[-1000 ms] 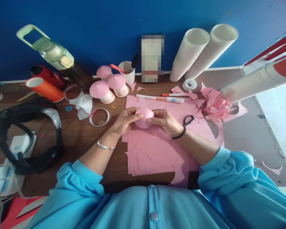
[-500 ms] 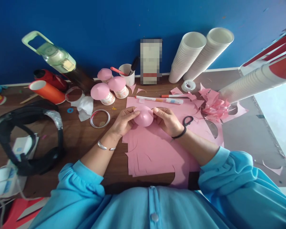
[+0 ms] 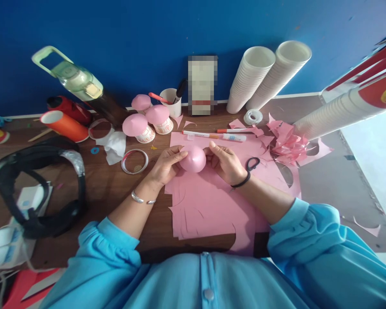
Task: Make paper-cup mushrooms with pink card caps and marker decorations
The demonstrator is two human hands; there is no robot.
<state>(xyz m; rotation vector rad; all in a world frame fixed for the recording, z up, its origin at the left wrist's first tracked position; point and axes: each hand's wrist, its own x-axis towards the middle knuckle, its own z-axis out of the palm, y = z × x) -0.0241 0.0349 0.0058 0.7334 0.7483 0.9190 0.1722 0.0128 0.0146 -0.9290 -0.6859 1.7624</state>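
A pink paper cone (image 3: pixel 193 159) is held point up over the pink sheets, in front of my body. My left hand (image 3: pixel 169 165) pinches its left edge, thumb on top and fingers underneath. At the opposite edge is my right hand (image 3: pixel 224 162), its fingers curled against the rim and its thumb raised just off the paper. The fingertips below the cone are hidden. Beneath both hands lies a stack of pink paper (image 3: pixel 209 210) with curved cuts. Black-handled scissors (image 3: pixel 252 163) rest by my right wrist, their blades mostly out of sight.
Paper cups with pink cone tops (image 3: pixel 157 115) stand behind my left hand, beside a marker cup (image 3: pixel 173 109). Markers (image 3: pixel 201 134) lie beyond the cone. Tall cup stacks (image 3: pixel 251 79), clear tape (image 3: pixel 254 116) and pink scraps (image 3: pixel 286 143) are right; a bottle (image 3: pixel 80 83) and tape ring (image 3: pixel 134 161) left.
My right thumb has lifted off the cone's edge and the right hand has shifted slightly outward. The cone has tilted a little, and my left hand keeps its pinch.
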